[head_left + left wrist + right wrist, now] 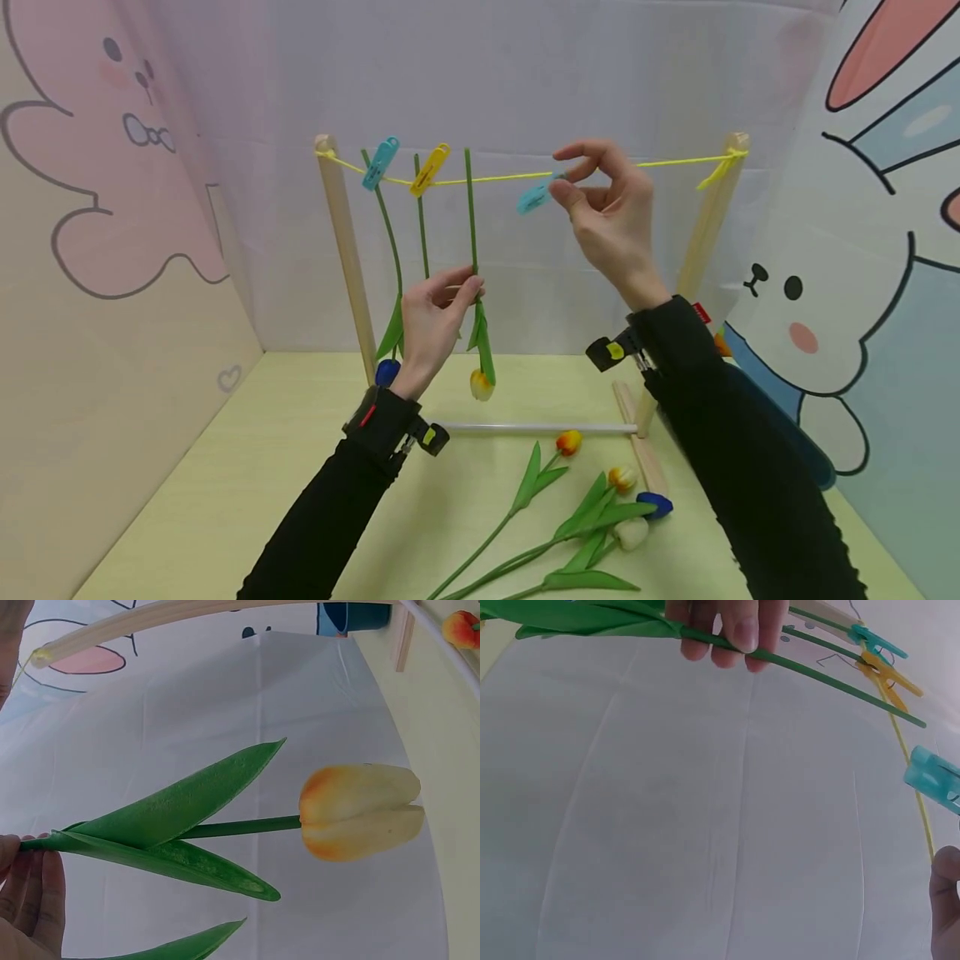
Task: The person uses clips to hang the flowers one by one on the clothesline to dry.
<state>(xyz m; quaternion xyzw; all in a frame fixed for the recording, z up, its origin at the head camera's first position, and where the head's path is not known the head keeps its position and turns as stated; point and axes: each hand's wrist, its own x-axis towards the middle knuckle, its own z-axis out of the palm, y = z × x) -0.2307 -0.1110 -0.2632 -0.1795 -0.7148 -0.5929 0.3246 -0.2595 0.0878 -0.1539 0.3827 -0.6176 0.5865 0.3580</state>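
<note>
My left hand pinches the green stem of a yellow-and-white artificial tulip, which hangs bloom down. The stem's upper end crosses the yellow string in the head view. To the right, my right hand holds a light-blue clothespin between thumb and finger, close by the string. On the string's left part, a blue clothespin and a yellow clothespin each hold a flower stem. One of those flowers has a dark blue bloom, and the other's bloom is hidden behind my left hand.
Two wooden posts carry the string, joined low down by a white rod. Several tulips lie on the table, among them an orange one, a blue one and a white one. A dark teal container stands behind the right forearm.
</note>
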